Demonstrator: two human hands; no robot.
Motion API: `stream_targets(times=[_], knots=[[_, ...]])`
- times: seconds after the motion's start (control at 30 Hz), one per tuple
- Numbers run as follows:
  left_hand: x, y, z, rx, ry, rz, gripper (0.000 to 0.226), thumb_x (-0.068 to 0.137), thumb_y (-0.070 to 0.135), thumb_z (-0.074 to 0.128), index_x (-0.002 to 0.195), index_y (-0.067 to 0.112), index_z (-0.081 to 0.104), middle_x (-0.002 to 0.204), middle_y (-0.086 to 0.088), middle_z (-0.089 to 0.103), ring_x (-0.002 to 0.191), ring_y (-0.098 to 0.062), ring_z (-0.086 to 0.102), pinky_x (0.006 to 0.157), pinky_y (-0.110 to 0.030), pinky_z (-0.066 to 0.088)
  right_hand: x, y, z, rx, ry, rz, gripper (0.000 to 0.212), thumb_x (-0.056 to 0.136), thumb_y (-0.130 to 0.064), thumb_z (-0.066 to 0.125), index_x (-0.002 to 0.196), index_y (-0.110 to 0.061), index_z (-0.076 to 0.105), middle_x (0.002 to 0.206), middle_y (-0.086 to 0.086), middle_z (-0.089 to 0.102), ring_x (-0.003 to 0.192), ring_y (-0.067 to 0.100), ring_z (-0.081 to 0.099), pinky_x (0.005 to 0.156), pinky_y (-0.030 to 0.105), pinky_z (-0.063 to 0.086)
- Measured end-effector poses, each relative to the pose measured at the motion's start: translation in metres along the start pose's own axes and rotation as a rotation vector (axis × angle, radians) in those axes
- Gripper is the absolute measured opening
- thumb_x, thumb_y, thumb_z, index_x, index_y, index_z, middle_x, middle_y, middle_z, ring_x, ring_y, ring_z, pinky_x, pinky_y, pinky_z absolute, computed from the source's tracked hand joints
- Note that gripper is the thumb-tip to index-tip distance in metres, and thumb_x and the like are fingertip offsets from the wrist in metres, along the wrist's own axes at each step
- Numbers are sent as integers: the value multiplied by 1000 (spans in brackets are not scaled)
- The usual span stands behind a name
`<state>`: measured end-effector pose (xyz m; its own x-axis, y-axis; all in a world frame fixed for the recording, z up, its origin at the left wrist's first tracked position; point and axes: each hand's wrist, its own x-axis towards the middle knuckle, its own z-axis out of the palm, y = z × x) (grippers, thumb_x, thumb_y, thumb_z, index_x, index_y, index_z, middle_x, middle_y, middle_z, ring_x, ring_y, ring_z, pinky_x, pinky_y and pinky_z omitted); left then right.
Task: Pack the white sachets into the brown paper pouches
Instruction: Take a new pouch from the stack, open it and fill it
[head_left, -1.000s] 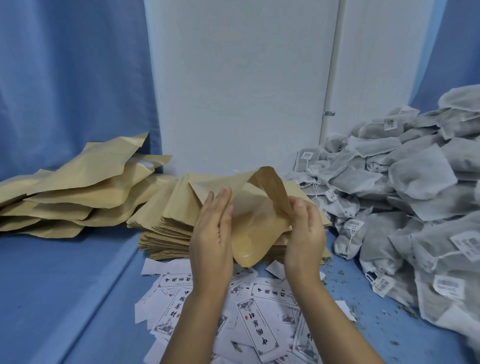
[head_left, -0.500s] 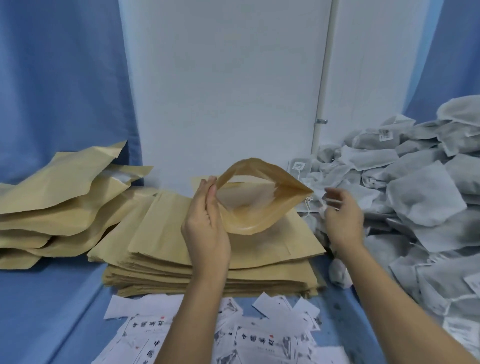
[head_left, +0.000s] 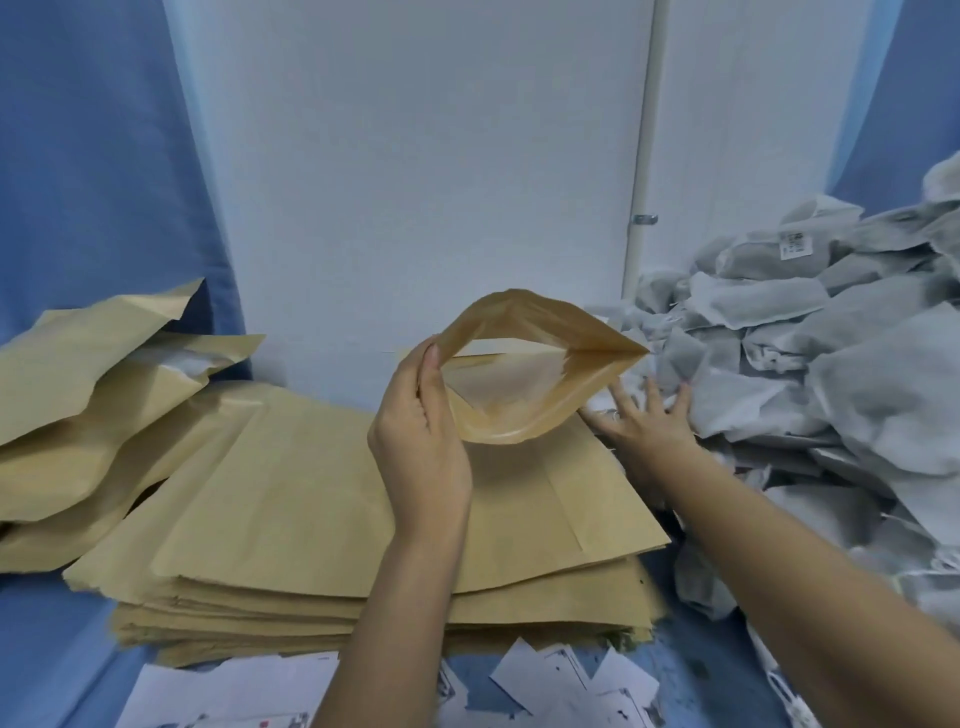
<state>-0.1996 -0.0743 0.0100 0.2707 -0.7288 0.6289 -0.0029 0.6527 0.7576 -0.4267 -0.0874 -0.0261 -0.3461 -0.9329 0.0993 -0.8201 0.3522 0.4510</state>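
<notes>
brown pouch (head_left: 524, 395) held by left hand (head_left: 421, 441) (mouth gaping), right hand (head_left: 647, 423) spread on white sachets (head_left: 878, 384)

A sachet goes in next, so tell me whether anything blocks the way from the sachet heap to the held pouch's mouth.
Nothing visible does. The left hand holds the brown paper pouch gaping open beside the heap of white sachets the right hand touches.

Stack of flat paper pouches (head_left: 363, 519) at centre of surface (head_left: 52, 649). Pile of bulging pouches (head_left: 78, 415) just left of it. Heap of sachets (head_left: 831, 364) to the right. Printed slips (head_left: 571, 686) in front of stack. Left hand (head_left: 421, 447) holds opened pouch (head_left: 519, 374) above stack; right hand (head_left: 644, 415) touches heap's left edge.
</notes>
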Motion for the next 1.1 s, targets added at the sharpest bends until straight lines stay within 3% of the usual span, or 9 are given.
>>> stream_targets(times=[0.1,0.2,0.27,0.47,0.7,0.83,0.93,1.03,1.1], knots=[[-2,-7,-2,-8,37,-22,31,100,27,42,111,11,67,100,4,70,92,0,61,81,-10,47,0,5,1,0,-57,-31,75,87,-45,51,145,-47,3,159,11,-4,141,44,11,104,71,16],[-3,-9,-3,-28,75,-70,30,100,25,43,107,10,68,95,4,69,84,6,59,74,-4,42,-6,-2,6,-7,46,-21,55,92,-41,48,142,-39,26,147,9,28,125,39,42,96,53,37],[-5,-8,-3,-38,78,-94,30,100,26,43,106,10,68,94,4,69,81,10,58,72,-3,41,-8,-10,11,34,112,-2,43,94,-37,46,136,-33,37,133,7,40,112,34,52,87,41,42],[-10,5,-9,-48,64,-79,32,100,26,43,103,6,68,92,-4,70,76,3,55,68,-3,40,-27,-11,11,158,135,55,39,94,-25,50,132,-29,41,124,7,45,100,31,60,68,33,41],[-26,31,-21,-83,70,-75,30,100,24,43,105,8,68,96,0,70,84,1,58,73,-3,41,-72,-10,2,381,75,79,46,84,-2,55,124,-21,41,122,8,44,98,32,60,66,33,41],[-36,41,-30,-92,67,-59,29,100,25,43,105,10,68,92,6,68,82,12,57,72,-2,40,-94,-8,2,442,39,108,27,89,-25,54,115,-25,47,118,6,52,101,31,59,71,32,42],[-38,46,-36,-93,68,-58,31,100,26,42,105,9,68,91,5,68,80,9,57,72,-4,41,-103,-5,4,532,-83,164,32,87,-45,53,116,-30,47,119,1,56,108,28,57,77,35,41],[-37,48,-37,-107,78,-70,34,101,28,42,103,6,67,85,3,66,73,7,55,68,-5,40,-100,-4,-6,908,-222,192,46,93,-40,47,134,-19,47,137,11,49,124,34,47,96,41,40],[-36,48,-37,-117,83,-85,33,101,28,42,100,7,67,78,10,62,71,8,54,66,-4,39,-94,-8,-15,1271,-239,319,44,97,-28,41,133,-4,51,128,20,56,108,33,54,77,33,43]])
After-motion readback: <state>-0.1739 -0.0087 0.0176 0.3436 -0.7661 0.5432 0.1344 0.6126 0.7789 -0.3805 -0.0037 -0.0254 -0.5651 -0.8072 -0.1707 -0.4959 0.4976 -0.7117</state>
